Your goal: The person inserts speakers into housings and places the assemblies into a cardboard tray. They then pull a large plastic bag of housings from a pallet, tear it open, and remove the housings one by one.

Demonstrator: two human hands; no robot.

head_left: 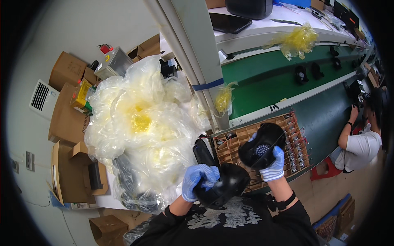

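Note:
My left hand, in a blue glove, is closed on a rounded black plastic shell close to my chest. Farther right, my right hand, gloved the same way, grips a black plastic housing with a round patch of small dots on its face. The housing is held above a cardboard box with dividers, hiding part of it. Small metal parts with wires stand in the right-hand cells. A long black piece lies just beyond my left hand.
Large clear plastic bags are heaped on the left. A pale post with a blue band rises ahead. Several black parts sit along a green conveyor. At the right, another person sits working. Cardboard boxes stand against the left wall.

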